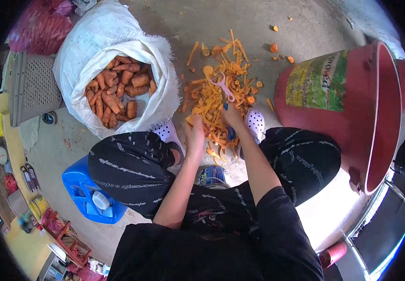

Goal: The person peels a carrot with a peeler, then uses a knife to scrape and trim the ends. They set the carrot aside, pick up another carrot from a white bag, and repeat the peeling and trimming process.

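My left hand [195, 137] is closed around a peeled carrot [191, 120], mostly hidden by the fingers. My right hand [232, 118] grips a blue-handled tool [225, 107], which looks like a knife; its dark, thin front end points away from me over the peelings. Both hands are low over a heap of orange carrot peelings [237, 70] on the floor between my feet. A pink peeler [222, 87] is just beyond my right hand, over the heap. To the left, a white woven sack [104, 30] stands open, with many unpeeled carrots [113, 100] inside.
A large red tub [301, 86] lies tipped on its side at the right. Carrot bits [273, 48] are scattered on the concrete floor. A blue jerrycan [81, 187] is by my left knee, and a tin can [213, 175] sits between my legs. A grey crate [36, 84] stands beyond the sack.
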Motion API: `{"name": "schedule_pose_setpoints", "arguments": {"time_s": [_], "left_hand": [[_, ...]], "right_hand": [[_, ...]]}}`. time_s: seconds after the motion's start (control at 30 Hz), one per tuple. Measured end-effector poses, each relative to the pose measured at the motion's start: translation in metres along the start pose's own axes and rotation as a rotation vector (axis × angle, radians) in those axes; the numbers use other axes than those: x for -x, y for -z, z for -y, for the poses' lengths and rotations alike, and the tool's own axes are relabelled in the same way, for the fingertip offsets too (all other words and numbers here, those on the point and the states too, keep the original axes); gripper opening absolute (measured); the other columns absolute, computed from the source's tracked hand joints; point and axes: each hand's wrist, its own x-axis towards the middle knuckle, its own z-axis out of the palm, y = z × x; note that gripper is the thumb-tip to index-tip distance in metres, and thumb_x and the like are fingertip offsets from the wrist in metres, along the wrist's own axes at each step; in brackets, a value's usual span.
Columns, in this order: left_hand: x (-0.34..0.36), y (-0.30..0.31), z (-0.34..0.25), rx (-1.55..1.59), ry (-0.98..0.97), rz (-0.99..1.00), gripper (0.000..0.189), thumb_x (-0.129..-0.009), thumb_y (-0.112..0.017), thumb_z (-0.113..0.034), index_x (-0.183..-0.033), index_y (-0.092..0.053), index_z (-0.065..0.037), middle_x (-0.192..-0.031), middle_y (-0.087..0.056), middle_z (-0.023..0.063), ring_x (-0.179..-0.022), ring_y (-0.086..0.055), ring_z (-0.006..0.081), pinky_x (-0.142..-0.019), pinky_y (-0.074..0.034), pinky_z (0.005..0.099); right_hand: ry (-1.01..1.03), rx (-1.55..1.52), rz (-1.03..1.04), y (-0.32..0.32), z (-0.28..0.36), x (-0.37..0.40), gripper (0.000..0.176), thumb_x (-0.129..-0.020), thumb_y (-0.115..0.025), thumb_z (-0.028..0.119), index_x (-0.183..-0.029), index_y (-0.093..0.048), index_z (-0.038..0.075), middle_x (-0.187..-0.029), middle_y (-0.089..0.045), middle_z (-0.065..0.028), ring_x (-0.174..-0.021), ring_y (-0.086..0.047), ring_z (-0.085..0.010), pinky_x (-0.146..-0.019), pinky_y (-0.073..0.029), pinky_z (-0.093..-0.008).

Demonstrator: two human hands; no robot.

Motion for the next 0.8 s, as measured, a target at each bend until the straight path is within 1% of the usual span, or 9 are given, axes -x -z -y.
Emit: {"name": "schedule_pose_setpoints", "arguments": {"time_s": [0.1,0.17,0.23,0.3,0.4,0.53,0.67,0.73,0.8], "left_hand": [[-0.008,-0.002,0.015,-0.268,-0.068,-0.019,0.033,-0.091,-0.057,-0.023,-0.114,-0.045,-0.002,-0.092,-0.057,0.006,-0.082,-0.057,0.0123,-0.071,-0.048,0.0282],[-0.009,-0.004,0.019,-0.47,-0.087,-0.047,0.033,-0.09,-0.058,-0.02,-0.113,-0.044,0.0,-0.1,-0.058,0.0101,-0.088,-0.057,0.0145,-0.076,-0.047,0.027],[-0.005,-0.012,0.01,-0.351,-0.01,-0.023,0.037,-0.088,-0.061,-0.022,-0.112,-0.044,0.001,-0.096,-0.057,0.01,-0.083,-0.055,0.0141,-0.073,-0.046,0.0276],[-0.001,-0.017,0.004,-0.302,0.042,-0.012,0.036,-0.086,-0.063,-0.022,-0.108,-0.046,0.001,-0.091,-0.058,0.0082,-0.073,-0.054,0.0134,-0.066,-0.046,0.0271],[-0.002,-0.019,0.004,-0.338,-0.069,0.032,0.033,-0.087,-0.062,-0.02,-0.108,-0.046,0.0,-0.092,-0.058,0.0067,-0.074,-0.055,0.0112,-0.064,-0.046,0.0248],[-0.002,-0.022,-0.002,-0.132,0.128,0.057,0.03,-0.09,-0.06,-0.016,-0.112,-0.048,-0.001,-0.097,-0.059,0.0075,-0.085,-0.057,0.0129,-0.076,-0.047,0.0265],[0.002,-0.023,-0.009,-0.071,0.003,0.171,0.032,-0.09,-0.06,-0.015,-0.116,-0.047,-0.002,-0.102,-0.057,0.0086,-0.09,-0.056,0.0142,-0.08,-0.046,0.0282],[0.005,-0.024,-0.013,-0.122,-0.1,0.203,0.033,-0.09,-0.061,-0.015,-0.117,-0.047,-0.002,-0.106,-0.055,0.0093,-0.094,-0.054,0.014,-0.082,-0.045,0.0279],[0.011,-0.024,-0.018,-0.35,-0.255,0.145,0.036,-0.09,-0.061,-0.017,-0.119,-0.046,-0.003,-0.106,-0.054,0.0092,-0.097,-0.053,0.0139,-0.084,-0.043,0.0274]], "right_hand": [[-0.051,0.095,0.069,0.024,0.035,0.007,0.044,-0.078,-0.059,0.027,-0.106,-0.053,-0.006,-0.103,-0.059,-0.0287,-0.098,-0.058,-0.0419,-0.086,-0.044,-0.0479],[0.045,0.338,-0.259,0.019,0.042,0.01,0.042,-0.077,-0.06,0.026,-0.104,-0.055,-0.006,-0.1,-0.059,-0.0282,-0.096,-0.059,-0.0413,-0.086,-0.045,-0.0479],[0.212,0.543,-0.554,0.017,0.041,0.0,0.039,-0.076,-0.064,0.023,-0.102,-0.058,-0.005,-0.099,-0.059,-0.0274,-0.093,-0.059,-0.041,-0.084,-0.047,-0.0468],[0.188,0.383,-0.469,0.023,0.041,-0.022,0.037,-0.078,-0.06,0.022,-0.103,-0.058,-0.004,-0.1,-0.058,-0.0283,-0.097,-0.057,-0.0411,-0.085,-0.046,-0.0464],[0.141,0.273,-0.366,0.031,0.05,-0.06,0.035,-0.079,-0.058,0.021,-0.102,-0.057,-0.005,-0.101,-0.058,-0.0287,-0.098,-0.056,-0.0421,-0.084,-0.045,-0.047],[0.065,0.299,-0.217,0.027,0.041,-0.077,0.033,-0.08,-0.06,0.022,-0.099,-0.057,-0.005,-0.103,-0.058,-0.028,-0.094,-0.057,-0.0424,-0.08,-0.047,-0.0476],[0.161,0.524,-0.39,0.011,0.018,-0.063,0.034,-0.08,-0.062,0.025,-0.1,-0.057,-0.002,-0.1,-0.058,-0.0247,-0.094,-0.058,-0.0405,-0.078,-0.047,-0.0476],[0.159,0.494,-0.379,0.011,0.02,-0.056,0.033,-0.081,-0.063,0.024,-0.103,-0.058,0.0,-0.098,-0.058,-0.023,-0.094,-0.058,-0.0399,-0.078,-0.047,-0.0475],[0.25,0.379,-0.401,0.016,0.026,-0.04,0.029,-0.081,-0.063,0.023,-0.102,-0.059,0.002,-0.097,-0.058,-0.0223,-0.093,-0.057,-0.0395,-0.078,-0.047,-0.0476]]}}
